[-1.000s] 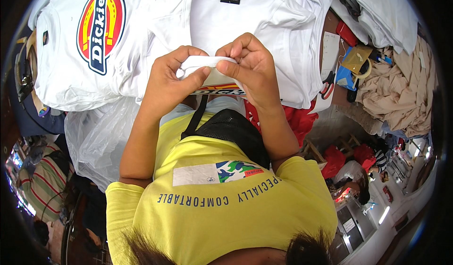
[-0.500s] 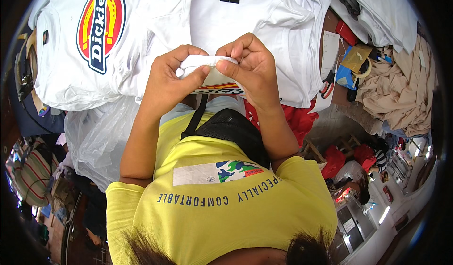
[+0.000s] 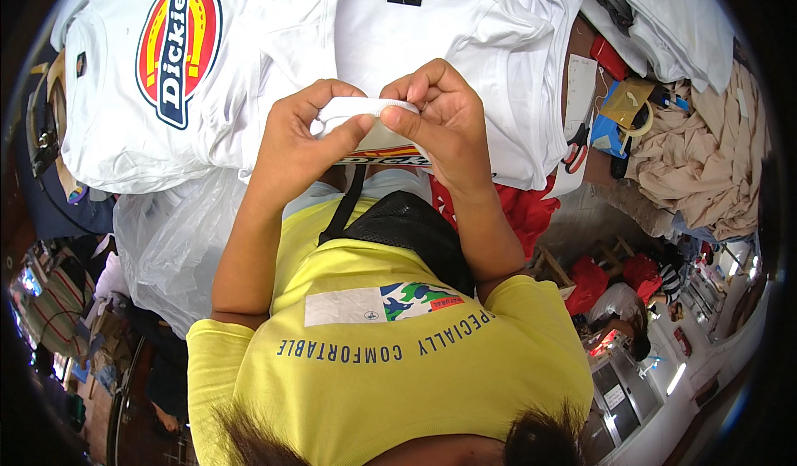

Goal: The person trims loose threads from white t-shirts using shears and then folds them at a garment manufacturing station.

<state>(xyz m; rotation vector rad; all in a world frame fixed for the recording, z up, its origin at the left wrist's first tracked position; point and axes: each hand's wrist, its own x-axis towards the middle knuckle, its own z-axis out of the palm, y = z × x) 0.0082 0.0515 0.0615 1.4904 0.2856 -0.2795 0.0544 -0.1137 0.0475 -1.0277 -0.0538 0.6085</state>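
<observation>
Both hands, left hand point(image 3: 300, 138) and right hand point(image 3: 444, 121), pinch the ribbed white collar band point(image 3: 357, 107) together, holding it taut above the spread white T-shirts point(image 3: 432, 34) for close inspection.

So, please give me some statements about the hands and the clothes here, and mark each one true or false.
1. Both hands, left hand and right hand, pinch the white ribbed fabric edge. True.
2. The scissors lie left of the hands. False: they lie to the right.
3. A white shirt with a round logo lies at upper left. True.
4. The beige cloth pile is under the hands. False: it lies far right.
</observation>
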